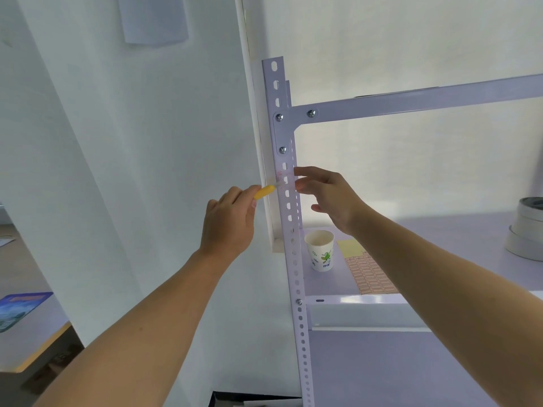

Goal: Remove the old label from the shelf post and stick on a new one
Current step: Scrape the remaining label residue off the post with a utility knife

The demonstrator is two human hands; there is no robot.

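Left hand (227, 221) gripped a yellow-handled tool (264, 191), its pale tip resting against the front face of the perforated shelf post (289, 218), on a faint pinkish label (283, 179) just below the corner bracket. Right hand (326, 195) held nothing; fingers loosely spread, fingertips touching the post's right edge beside the label. On the shelf (440, 230) behind: paper cup (319, 249) near the post, sticker sheet (368, 274) just right of it, tape rolls (527, 227) well apart at far right
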